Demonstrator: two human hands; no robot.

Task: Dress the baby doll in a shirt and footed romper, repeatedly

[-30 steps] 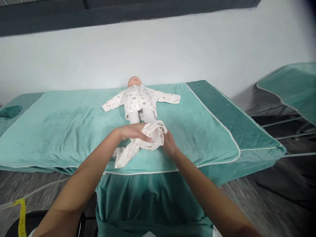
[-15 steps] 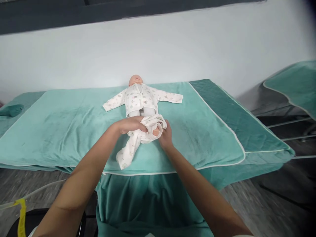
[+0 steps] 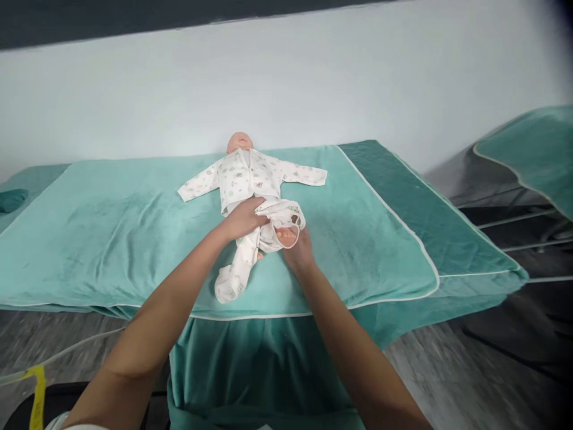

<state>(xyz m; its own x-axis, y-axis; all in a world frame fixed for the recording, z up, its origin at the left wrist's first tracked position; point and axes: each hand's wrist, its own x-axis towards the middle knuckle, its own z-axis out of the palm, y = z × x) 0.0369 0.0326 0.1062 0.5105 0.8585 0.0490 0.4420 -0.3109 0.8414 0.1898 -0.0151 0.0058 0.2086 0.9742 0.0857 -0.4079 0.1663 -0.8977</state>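
Left hand (image 3: 245, 218) grips white pants (image 3: 245, 260); right hand (image 3: 299, 254), grip unclear, meets their cuff (image 3: 286, 226); doll's foot (image 3: 286, 236) seemingly threaded, the pants need easing up.

Both arms (image 3: 172, 303) reach forward to the pants (image 3: 278, 209); the left hand (image 3: 244, 218) grips their left side, the right hand (image 3: 299, 251) their right.

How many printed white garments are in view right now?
2: the jacket on the doll, and the pants bunched between the left hand and the right hand. Anything beneath these is hidden.
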